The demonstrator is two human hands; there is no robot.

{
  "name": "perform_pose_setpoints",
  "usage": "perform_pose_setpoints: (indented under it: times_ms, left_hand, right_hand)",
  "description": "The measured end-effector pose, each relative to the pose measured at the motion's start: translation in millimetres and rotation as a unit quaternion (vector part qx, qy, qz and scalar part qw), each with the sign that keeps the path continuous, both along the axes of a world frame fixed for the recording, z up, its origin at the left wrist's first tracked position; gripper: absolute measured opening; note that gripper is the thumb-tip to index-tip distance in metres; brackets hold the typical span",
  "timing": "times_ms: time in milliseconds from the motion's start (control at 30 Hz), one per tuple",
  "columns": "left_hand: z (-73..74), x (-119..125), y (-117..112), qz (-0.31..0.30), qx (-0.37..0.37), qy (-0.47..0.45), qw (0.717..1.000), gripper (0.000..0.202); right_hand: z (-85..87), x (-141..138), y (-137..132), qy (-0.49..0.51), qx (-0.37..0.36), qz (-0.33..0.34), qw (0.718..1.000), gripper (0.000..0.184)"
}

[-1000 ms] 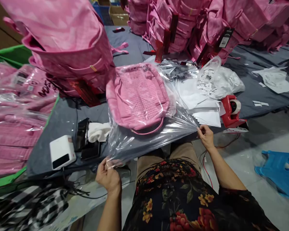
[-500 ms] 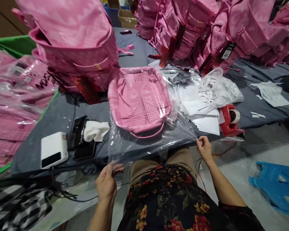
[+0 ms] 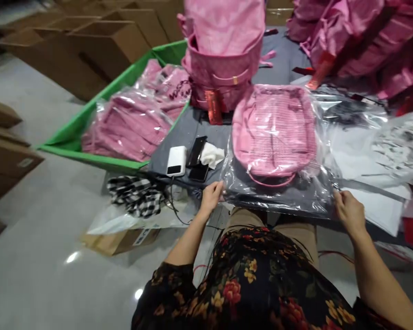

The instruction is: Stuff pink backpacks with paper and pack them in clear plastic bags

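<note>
A pink backpack (image 3: 273, 130) lies flat on the dark cloth-covered table, inside a clear plastic bag (image 3: 278, 197). The bag's loose end reaches toward me, past the backpack's handle loop. My left hand (image 3: 212, 196) pinches the near left corner of the bag. At the near right corner my right hand (image 3: 349, 211) is closed on the plastic, so the edge is stretched between both hands. White paper sheets (image 3: 375, 201) lie on the table just beyond my right hand. A white power bank (image 3: 176, 160) and a crumpled tissue (image 3: 212, 155) are left of the bag.
Behind, a pink backpack (image 3: 227, 41) stands upright, with more pink backpacks (image 3: 361, 41) at the right. A green-edged bin (image 3: 99, 158) on the left holds bagged pink backpacks (image 3: 131, 123). Cardboard boxes (image 3: 99, 50) stand beyond it. A checkered cloth (image 3: 134, 195) hangs below the table edge.
My view has swung left, bringing the bin and boxes into sight. Both hands have moved toward the table with the bag's edge, and the plastic lies more gathered around the backpack.
</note>
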State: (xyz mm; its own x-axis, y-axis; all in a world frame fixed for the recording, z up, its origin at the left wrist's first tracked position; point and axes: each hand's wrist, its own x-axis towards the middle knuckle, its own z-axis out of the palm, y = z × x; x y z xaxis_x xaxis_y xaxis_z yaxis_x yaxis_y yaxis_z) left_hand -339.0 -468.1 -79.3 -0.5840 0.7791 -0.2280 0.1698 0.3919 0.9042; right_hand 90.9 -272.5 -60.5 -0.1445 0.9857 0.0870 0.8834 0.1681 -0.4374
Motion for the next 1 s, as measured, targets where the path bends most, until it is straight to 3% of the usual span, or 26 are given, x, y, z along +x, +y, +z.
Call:
perform_pose_setpoints:
  times_ms: [67, 167, 267, 367, 433, 500, 567, 633, 700, 767, 867, 933, 1000]
  left_hand:
    - [-0.1, 0.6, 1.9, 0.025, 0.015, 0.019, 0.999, 0.04]
    - [-4.2, -3.9, 1.0, 0.051, 0.026, 0.062, 0.996, 0.034]
    - [-13.5, -16.2, 5.6, 0.072, 0.013, 0.05, 0.996, 0.034]
    - [-24.5, -28.6, 5.9, 0.068, 0.011, -0.082, 0.994, 0.039]
    - [-30.2, -37.2, -3.2, 0.069, 0.038, -0.077, 0.994, 0.045]
    - [-33.8, -47.6, -17.0, 0.045, 0.079, 0.07, 0.993, 0.043]
    - [-36.0, -59.4, -28.5, -0.049, 0.112, 0.266, 0.956, 0.036]
    - [-37.7, -70.9, -32.5, -0.187, 0.134, 0.402, 0.886, 0.031]
    - [-39.0, -80.1, -29.0, -0.302, 0.145, 0.461, 0.821, 0.034]
    - [-39.1, -85.6, -21.9, -0.37, 0.144, 0.482, 0.781, 0.04]
    - [-38.5, -86.1, -14.2, -0.412, 0.137, 0.501, 0.749, 0.039]
    - [-40.2, -82.9, -13.6, -0.399, 0.166, 0.52, 0.737, 0.037]
    - [-44.0, -78.4, -15.5, -0.364, 0.202, 0.525, 0.742, 0.034]
  right_hand:
    - [-4.3, 1.4, 8.2, -0.033, 0.05, 0.003, 0.998, 0.054]
    - [-3.9, 2.7, 15.0, -0.008, 0.052, -0.001, 0.999, 0.051]
    - [-3.3, 0.1, 19.0, 0.11, -0.072, -0.003, 0.991, 0.057]
    - [-6.7, 5.5, 16.6, 0.208, -0.178, 0.009, 0.962, 0.06]
    - [-9.9, 17.1, 8.1, 0.201, -0.113, 0.015, 0.973, 0.055]
    - [-12.7, 31.9, -4.0, 0.137, 0.026, 0.035, 0.99, 0.049]
    - [-14.5, 44.3, -15.2, 0.05, 0.14, 0.093, 0.984, 0.042]
    - [-14.9, 50.1, -21.5, -0.005, 0.181, 0.175, 0.968, 0.031]
    - [-14.3, 48.9, -22.4, -0.012, 0.181, 0.239, 0.954, 0.023]
    - [-12.9, 43.3, -20.2, 0.023, 0.169, 0.259, 0.951, 0.022]
    - [-10.8, 34.8, -16.5, 0.117, 0.098, 0.228, 0.962, 0.033]
    - [-9.9, 31.6, -14.9, 0.182, 0.025, 0.183, 0.966, 0.045]
    - [-8.8, 29.9, -13.5, 0.234, -0.029, 0.135, 0.962, 0.055]
